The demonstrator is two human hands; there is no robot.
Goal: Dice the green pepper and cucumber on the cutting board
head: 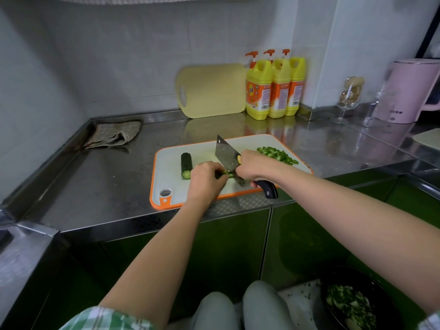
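While right hand [252,166] grips cleaver [226,155], left hand [206,177] curled over cucumber [225,173].

glossy steel counter [100,186] – plastic board [171,167], cloth rag [114,135]

I'm looking down at the cutting board [166,186], lying at the front edge of the counter [95,175]. A cucumber piece [186,165] is lying on the board's left part and the diced pepper [277,155] is sitting at its far right corner. Between them my left hand [206,178] is holding cucumber strips [226,173] and my right hand [256,166] is gripping the cleaver [226,154]. Behind, a spare board [212,91] is leaning on the wall, with three bottles [273,89] standing to its right. A cloth [114,134] is lying at the back left.
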